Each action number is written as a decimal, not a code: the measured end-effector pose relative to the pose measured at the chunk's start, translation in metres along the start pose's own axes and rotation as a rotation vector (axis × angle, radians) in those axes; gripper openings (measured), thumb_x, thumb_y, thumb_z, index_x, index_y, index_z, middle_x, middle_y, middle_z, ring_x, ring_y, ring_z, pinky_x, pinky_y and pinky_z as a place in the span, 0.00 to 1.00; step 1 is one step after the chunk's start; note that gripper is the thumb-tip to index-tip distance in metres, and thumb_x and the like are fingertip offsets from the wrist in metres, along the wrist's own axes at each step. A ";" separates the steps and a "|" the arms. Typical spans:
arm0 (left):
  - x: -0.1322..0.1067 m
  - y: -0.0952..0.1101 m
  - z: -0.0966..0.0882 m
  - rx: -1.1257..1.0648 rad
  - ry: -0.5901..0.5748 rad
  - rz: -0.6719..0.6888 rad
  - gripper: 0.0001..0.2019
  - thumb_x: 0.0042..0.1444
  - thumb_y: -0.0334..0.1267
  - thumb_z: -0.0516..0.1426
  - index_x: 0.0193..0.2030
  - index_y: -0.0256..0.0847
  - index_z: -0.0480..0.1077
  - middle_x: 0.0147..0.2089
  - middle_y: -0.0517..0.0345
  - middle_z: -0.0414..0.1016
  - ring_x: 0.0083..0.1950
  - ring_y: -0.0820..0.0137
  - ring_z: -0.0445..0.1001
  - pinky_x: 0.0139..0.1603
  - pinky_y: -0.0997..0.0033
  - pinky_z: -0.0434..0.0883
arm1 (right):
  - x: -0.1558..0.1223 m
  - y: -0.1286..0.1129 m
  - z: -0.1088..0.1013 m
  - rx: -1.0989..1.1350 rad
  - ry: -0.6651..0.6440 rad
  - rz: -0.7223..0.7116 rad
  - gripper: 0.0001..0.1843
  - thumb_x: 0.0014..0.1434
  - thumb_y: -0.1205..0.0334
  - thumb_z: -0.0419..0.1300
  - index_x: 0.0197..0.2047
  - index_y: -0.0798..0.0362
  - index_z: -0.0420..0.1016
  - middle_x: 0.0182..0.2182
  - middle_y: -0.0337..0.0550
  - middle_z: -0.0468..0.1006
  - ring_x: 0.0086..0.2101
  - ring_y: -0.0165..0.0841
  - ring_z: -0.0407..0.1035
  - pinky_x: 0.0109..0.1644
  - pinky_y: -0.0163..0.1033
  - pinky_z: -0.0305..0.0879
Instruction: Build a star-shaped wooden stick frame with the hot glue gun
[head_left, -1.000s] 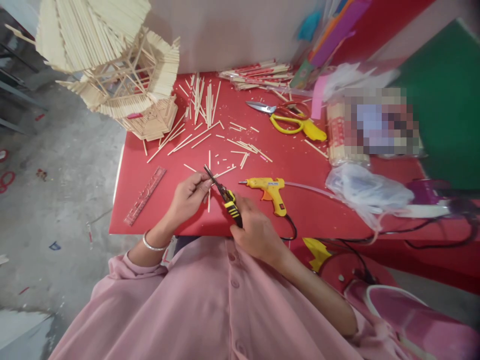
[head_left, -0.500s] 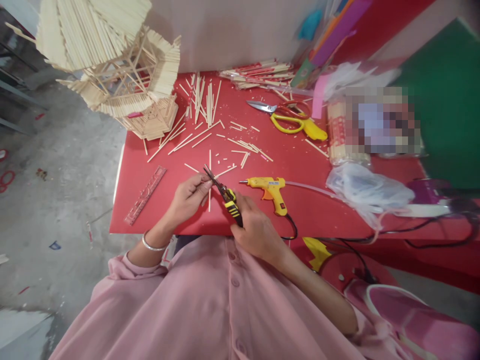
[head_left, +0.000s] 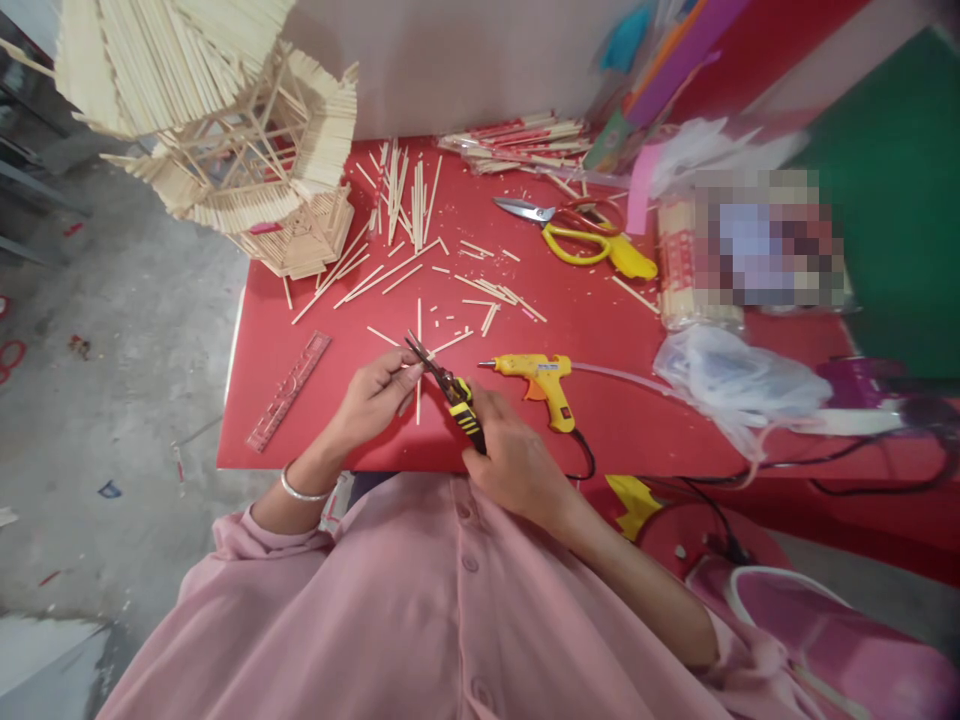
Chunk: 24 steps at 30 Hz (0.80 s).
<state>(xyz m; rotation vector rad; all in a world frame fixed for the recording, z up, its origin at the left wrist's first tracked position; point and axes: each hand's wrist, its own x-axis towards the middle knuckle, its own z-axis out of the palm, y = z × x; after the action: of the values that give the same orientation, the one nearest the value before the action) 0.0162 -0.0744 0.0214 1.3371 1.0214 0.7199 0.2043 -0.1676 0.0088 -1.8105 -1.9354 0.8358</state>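
My left hand (head_left: 371, 397) pinches a thin wooden stick (head_left: 418, 350) that stands across the near part of the red table (head_left: 600, 330). My right hand (head_left: 510, 462) is wrapped round the yellow-and-black handles of a small pair of cutters (head_left: 450, 385). The cutter jaws point up and left and meet the stick just beside my left fingertips. A silver bangle sits on my left wrist.
A yellow glue gun (head_left: 541, 380) lies right of my hands, its cord running off the near edge. Loose sticks (head_left: 405, 215), yellow scissors (head_left: 577, 235), a ruler (head_left: 289, 390), a plastic bag (head_left: 735, 385) and a stick-built house model (head_left: 225, 130) at the far left corner lie around.
Both hands stay in nearly the same place, with the cutters still at the stick. The view has shifted slightly downward.
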 end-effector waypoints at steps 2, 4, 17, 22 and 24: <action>0.000 0.001 0.000 -0.005 -0.006 -0.004 0.22 0.60 0.60 0.59 0.34 0.39 0.69 0.18 0.67 0.61 0.19 0.78 0.58 0.23 0.75 0.56 | 0.000 0.001 0.001 -0.016 0.000 0.004 0.41 0.52 0.69 0.54 0.71 0.57 0.55 0.58 0.60 0.73 0.58 0.53 0.69 0.59 0.58 0.70; 0.001 0.001 0.000 -0.009 -0.004 -0.009 0.22 0.59 0.60 0.59 0.33 0.40 0.69 0.18 0.67 0.60 0.19 0.78 0.58 0.22 0.75 0.56 | 0.000 0.002 0.002 -0.026 0.003 -0.003 0.41 0.53 0.68 0.54 0.71 0.57 0.54 0.59 0.61 0.72 0.58 0.53 0.68 0.59 0.58 0.70; -0.007 0.008 0.008 -0.069 0.044 -0.043 0.22 0.59 0.59 0.61 0.32 0.39 0.70 0.16 0.67 0.60 0.17 0.79 0.55 0.20 0.74 0.53 | 0.003 0.010 0.005 0.121 -0.014 -0.015 0.39 0.53 0.70 0.54 0.70 0.55 0.55 0.57 0.59 0.72 0.60 0.51 0.66 0.62 0.60 0.66; -0.004 0.010 0.003 -0.470 -0.150 -0.275 0.19 0.54 0.55 0.65 0.32 0.40 0.70 0.10 0.72 0.54 0.12 0.81 0.46 0.15 0.78 0.47 | 0.004 0.013 0.000 0.201 -0.019 -0.102 0.45 0.50 0.73 0.54 0.72 0.52 0.52 0.61 0.56 0.68 0.64 0.47 0.61 0.69 0.59 0.59; -0.002 0.008 -0.002 -0.611 -0.285 -0.389 0.16 0.54 0.51 0.66 0.32 0.41 0.69 0.10 0.72 0.53 0.11 0.81 0.42 0.12 0.79 0.45 | 0.004 0.015 -0.001 0.209 -0.021 -0.107 0.46 0.50 0.74 0.54 0.72 0.51 0.52 0.61 0.56 0.68 0.64 0.47 0.61 0.69 0.60 0.59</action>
<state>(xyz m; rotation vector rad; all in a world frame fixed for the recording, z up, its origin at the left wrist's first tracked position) 0.0149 -0.0749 0.0300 0.6592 0.7177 0.4705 0.2158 -0.1637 -0.0003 -1.5701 -1.8617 0.9846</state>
